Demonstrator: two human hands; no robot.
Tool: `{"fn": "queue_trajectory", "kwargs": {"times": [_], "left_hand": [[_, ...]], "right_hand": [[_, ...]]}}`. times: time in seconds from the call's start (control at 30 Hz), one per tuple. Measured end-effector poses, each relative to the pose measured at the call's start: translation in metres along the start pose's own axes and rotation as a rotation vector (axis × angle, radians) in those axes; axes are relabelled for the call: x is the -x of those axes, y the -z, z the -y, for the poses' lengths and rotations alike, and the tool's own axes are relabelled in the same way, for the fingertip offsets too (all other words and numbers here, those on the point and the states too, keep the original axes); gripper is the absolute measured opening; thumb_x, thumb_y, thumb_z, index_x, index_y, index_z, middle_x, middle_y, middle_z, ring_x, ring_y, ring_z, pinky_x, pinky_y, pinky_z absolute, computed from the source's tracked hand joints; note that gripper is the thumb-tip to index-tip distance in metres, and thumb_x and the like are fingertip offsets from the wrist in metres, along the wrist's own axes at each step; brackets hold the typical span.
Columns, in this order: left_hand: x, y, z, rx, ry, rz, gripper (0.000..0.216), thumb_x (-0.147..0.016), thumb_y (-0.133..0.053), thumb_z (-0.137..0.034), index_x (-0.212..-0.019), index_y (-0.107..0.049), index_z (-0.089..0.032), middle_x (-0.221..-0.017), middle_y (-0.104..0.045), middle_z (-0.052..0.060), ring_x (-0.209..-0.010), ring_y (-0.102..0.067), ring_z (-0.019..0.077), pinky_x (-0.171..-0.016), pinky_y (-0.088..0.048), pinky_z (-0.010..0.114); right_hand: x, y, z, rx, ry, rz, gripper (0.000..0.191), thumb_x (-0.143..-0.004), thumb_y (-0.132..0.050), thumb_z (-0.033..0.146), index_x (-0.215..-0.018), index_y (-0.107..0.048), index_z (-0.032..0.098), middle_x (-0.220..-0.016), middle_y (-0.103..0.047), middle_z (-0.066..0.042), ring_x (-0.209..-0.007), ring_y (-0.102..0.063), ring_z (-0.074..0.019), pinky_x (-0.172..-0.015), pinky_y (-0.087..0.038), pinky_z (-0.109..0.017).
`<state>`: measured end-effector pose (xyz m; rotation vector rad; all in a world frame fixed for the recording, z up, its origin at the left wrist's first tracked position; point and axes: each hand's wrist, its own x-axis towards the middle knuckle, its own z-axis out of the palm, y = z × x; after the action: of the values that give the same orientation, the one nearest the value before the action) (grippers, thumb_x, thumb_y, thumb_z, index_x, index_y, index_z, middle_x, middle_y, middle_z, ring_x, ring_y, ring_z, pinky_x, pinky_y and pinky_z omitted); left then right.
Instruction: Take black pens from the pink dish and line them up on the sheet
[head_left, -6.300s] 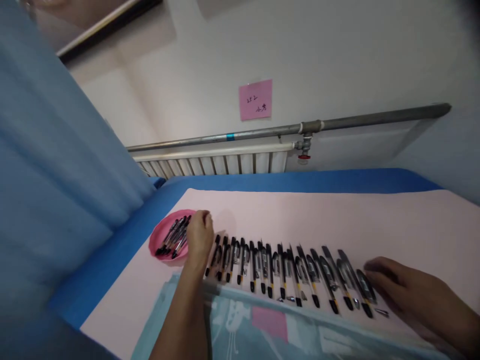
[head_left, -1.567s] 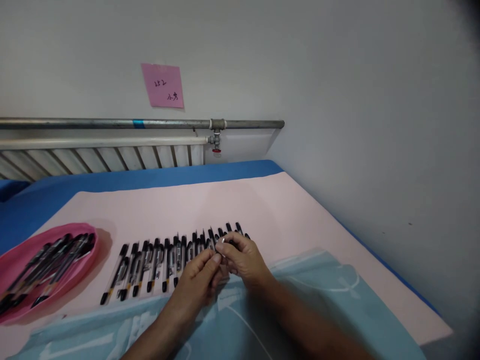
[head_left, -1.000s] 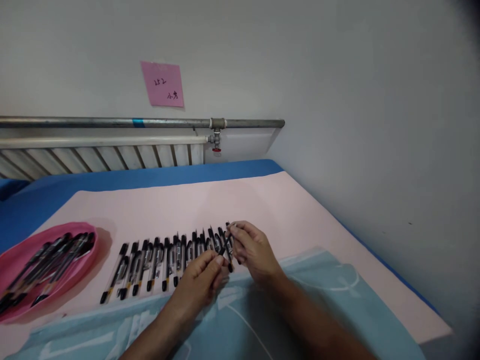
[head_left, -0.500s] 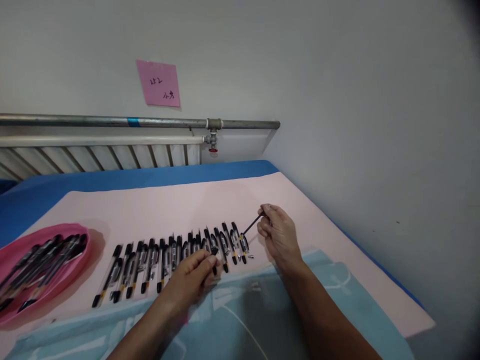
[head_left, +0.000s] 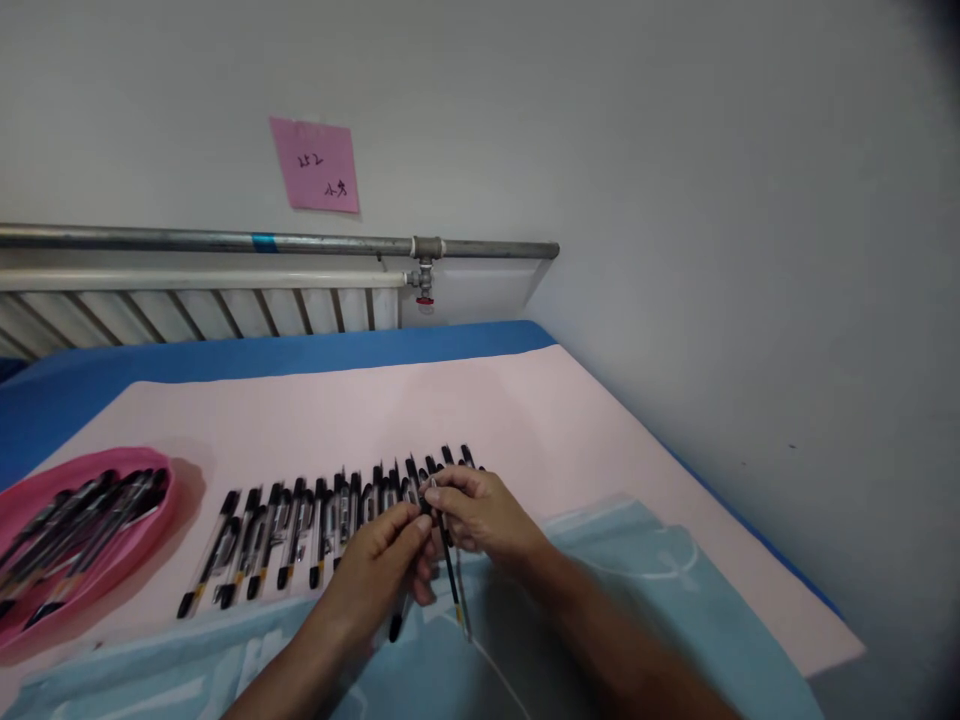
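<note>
My left hand [head_left: 382, 565] and my right hand [head_left: 484, 515] meet above the near end of a row of several black pens [head_left: 300, 510] laid side by side on pink paper [head_left: 420, 410]. The left hand pinches a black pen barrel [head_left: 396, 620] that points down toward me. In the right hand's closed fingers is a thin refill [head_left: 452, 590], slanting down beside that barrel. Both hands cover the right end of the row.
A pink dish [head_left: 30, 590] with several more black pens sits at the far left. Light blue printed cloth [head_left: 600, 620] lies at the near edge. Blue padding [head_left: 225, 360], a radiator [head_left: 187, 310], a steel pipe [head_left: 300, 243] and a pink note [head_left: 315, 165] are behind.
My right hand had swung out to the right with the thin refill; it has come back to meet the left hand, which has lifted the pen barrel off the row.
</note>
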<state>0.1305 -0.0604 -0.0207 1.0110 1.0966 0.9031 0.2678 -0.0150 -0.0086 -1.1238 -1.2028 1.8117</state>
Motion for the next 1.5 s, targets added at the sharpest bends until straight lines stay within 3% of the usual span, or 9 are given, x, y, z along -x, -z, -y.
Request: {"fn": "queue_trajectory", "kwargs": {"times": [0.23,0.37,0.5,0.63,0.73,0.93,1.1,1.27,1.5], "left_hand": [[0.000,-0.002,0.003,0.000,0.005,-0.005,0.030,-0.078,-0.052,-0.045,-0.071,-0.057,-0.016,-0.057,-0.055,-0.001,-0.046,-0.052,0.0105,-0.048,-0.044,0.024],[0.001,-0.001,-0.003,-0.041,-0.040,-0.105,0.028,-0.076,-0.057,-0.042,-0.088,-0.064,-0.018,-0.080,-0.066,0.004,-0.073,-0.060,0.0153,-0.068,-0.046,0.026],[0.001,0.004,-0.008,0.030,-0.016,-0.195,0.035,-0.076,-0.056,-0.045,-0.098,-0.063,-0.019,-0.087,-0.066,0.006,-0.080,-0.059,0.0167,-0.075,-0.044,0.028],[0.000,0.006,-0.011,0.111,0.009,-0.199,0.036,-0.072,-0.060,-0.046,-0.092,-0.064,-0.017,-0.074,-0.062,0.004,-0.066,-0.055,0.0146,-0.063,-0.043,0.026],[0.001,0.005,-0.014,0.146,0.061,-0.200,0.035,-0.071,-0.060,-0.048,-0.089,-0.064,-0.018,-0.075,-0.062,0.003,-0.067,-0.054,0.0141,-0.061,-0.043,0.025],[-0.002,0.005,-0.013,0.161,0.065,-0.171,0.034,-0.072,-0.060,-0.048,-0.087,-0.063,-0.018,-0.075,-0.060,0.002,-0.066,-0.053,0.0141,-0.060,-0.043,0.025],[-0.003,0.007,-0.009,0.157,0.061,-0.144,0.033,-0.074,-0.057,-0.048,-0.087,-0.061,-0.018,-0.075,-0.059,0.002,-0.066,-0.053,0.0139,-0.060,-0.042,0.025],[-0.003,0.008,-0.008,0.164,0.065,-0.108,0.031,-0.075,-0.057,-0.047,-0.086,-0.062,-0.018,-0.074,-0.058,0.002,-0.065,-0.053,0.0130,-0.059,-0.041,0.025],[-0.003,0.008,-0.008,0.146,0.079,-0.103,0.032,-0.073,-0.058,-0.048,-0.085,-0.063,-0.019,-0.071,-0.058,0.001,-0.062,-0.053,0.0122,-0.059,-0.042,0.025]], "right_hand": [[0.004,0.002,0.009,-0.054,-0.065,0.081,0.024,-0.064,-0.068,0.034,-0.073,-0.053,0.017,-0.037,-0.032,0.013,-0.030,-0.022,-0.0013,-0.033,-0.016,-0.016],[0.001,0.013,0.013,-0.113,0.012,0.005,0.024,-0.065,-0.066,0.033,-0.070,-0.048,0.018,-0.037,-0.032,0.013,-0.031,-0.021,-0.0014,-0.034,-0.015,-0.016],[-0.009,0.061,0.032,-0.011,0.076,-0.161,0.022,-0.065,-0.064,0.032,-0.070,-0.049,0.017,-0.040,-0.034,0.012,-0.033,-0.021,-0.0013,-0.034,-0.013,-0.016],[-0.020,0.116,0.048,0.389,-0.068,-0.285,0.017,-0.068,-0.059,0.028,-0.061,-0.047,0.017,-0.037,-0.033,0.010,-0.032,-0.025,-0.0028,-0.034,-0.017,-0.017],[-0.031,0.134,0.044,0.505,-0.118,-0.312,0.015,-0.066,-0.058,0.022,-0.056,-0.048,0.017,-0.034,-0.037,0.007,-0.030,-0.030,-0.0047,-0.033,-0.020,-0.018],[-0.060,0.123,0.015,0.588,-0.057,-0.356,0.014,-0.068,-0.053,0.022,-0.056,-0.051,0.017,-0.034,-0.038,0.006,-0.031,-0.032,-0.0067,-0.036,-0.025,-0.021],[-0.071,0.109,0.011,0.703,0.124,-0.378,0.011,-0.065,-0.058,0.025,-0.058,-0.058,0.016,-0.055,-0.056,0.001,-0.056,-0.048,-0.0112,-0.055,-0.036,-0.023],[-0.069,0.105,0.011,0.772,0.221,-0.413,0.017,-0.068,-0.052,0.030,-0.064,-0.061,0.017,-0.065,-0.060,0.000,-0.067,-0.052,-0.0144,-0.064,-0.038,-0.025],[-0.053,0.110,0.004,0.833,0.190,-0.492,0.014,-0.066,-0.052,0.027,-0.058,-0.059,0.017,-0.062,-0.061,-0.002,-0.066,-0.053,-0.0157,-0.063,-0.037,-0.027]]}}
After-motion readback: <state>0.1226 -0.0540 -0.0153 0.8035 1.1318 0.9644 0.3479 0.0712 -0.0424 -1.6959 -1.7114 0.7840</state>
